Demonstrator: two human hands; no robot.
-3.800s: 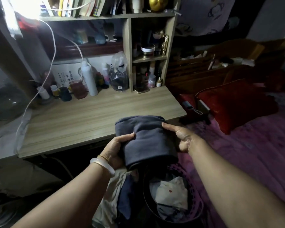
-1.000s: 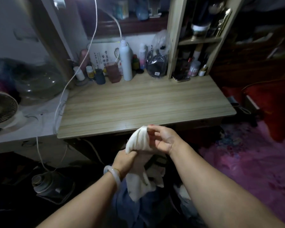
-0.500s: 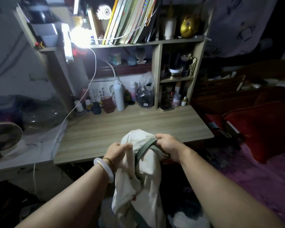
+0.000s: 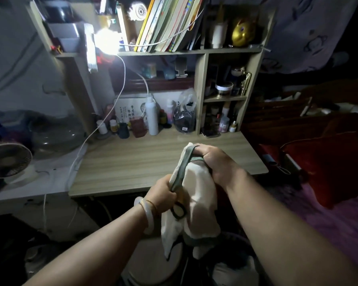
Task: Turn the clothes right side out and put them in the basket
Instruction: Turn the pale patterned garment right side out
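desk (image 4: 132, 162): pale wood-grain top, running across the middle of the view, with a shelf unit standing along its back edge.
shelf unit (image 4: 201, 89): books leaning on the top level, small jars and bottles in the right-hand compartments, a bright lamp (image 4: 103, 42) at its left end.
bed (image 4: 329, 213): to the right, purple cover, with a red pillow (image 4: 329, 157) near the desk's right end.
garment (image 4: 194, 203): cream-white cloth with dark green trim, held up in front of the desk's near edge, between the two hands; its lower part hangs bunched toward the floor.
basket (image 4: 232, 271): dark, at the bottom of the view below the garment, partly hidden; pale cloth shows inside it.
right hand (image 4: 217, 162): fingers curled round the green-trimmed edge at the top of the garment, gripping it.
left hand (image 4: 163, 195): lower and nearer, fingers closed on the same trimmed edge; a pale bangle (image 4: 147, 215) on the wrist.
white bottle (image 4: 152, 116): upright at the back of the desk among small containers.
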